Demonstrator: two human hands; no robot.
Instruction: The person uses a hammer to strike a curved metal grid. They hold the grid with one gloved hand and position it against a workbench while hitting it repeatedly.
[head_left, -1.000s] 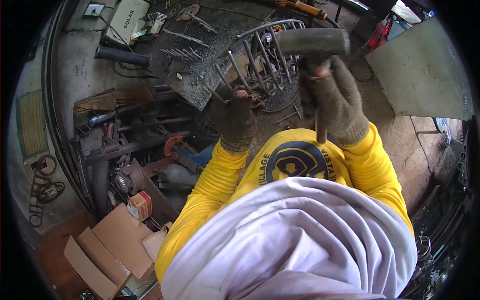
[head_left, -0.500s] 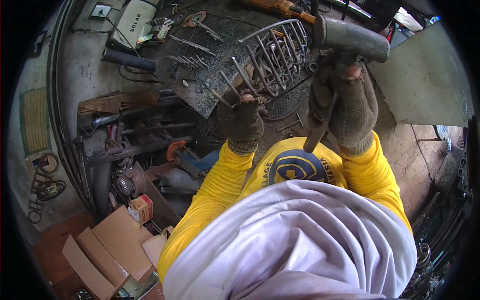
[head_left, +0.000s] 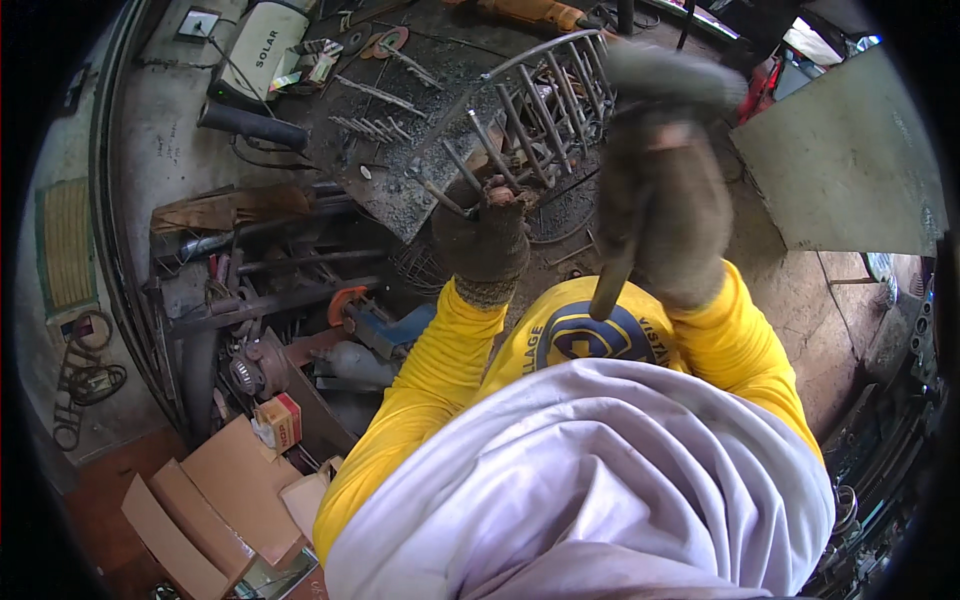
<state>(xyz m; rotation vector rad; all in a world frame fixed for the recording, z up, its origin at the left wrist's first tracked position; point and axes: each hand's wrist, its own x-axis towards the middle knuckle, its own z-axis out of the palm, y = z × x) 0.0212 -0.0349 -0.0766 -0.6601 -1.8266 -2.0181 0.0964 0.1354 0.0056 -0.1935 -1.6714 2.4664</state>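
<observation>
My right hand (head_left: 682,215), in a brown knit glove, is closed around the handle of a hammer (head_left: 672,82). The hammer is raised; its heavy grey head is smeared by motion, and the handle's end sticks out below my fist. To the left, my gloved left hand (head_left: 482,238) grips the near end of a curved metal frame (head_left: 522,135) with several round rods standing across it. Fingertips show bare through both gloves. Part of the frame's far end lies behind the hammer head.
A dark metal worktop (head_left: 400,205) carries grit, short rods and grinding discs (head_left: 390,42). Left of it stand a white machine (head_left: 265,48) and a dark cylinder (head_left: 255,126). Scrap metal and an open cardboard box (head_left: 240,480) lie lower left. A flat metal sheet (head_left: 850,160) is at the right.
My right hand has swung the hammer leftward, toward the metal frame, and it is now blurred. The left hand keeps its grip, and the frame's far end has shifted slightly left.
</observation>
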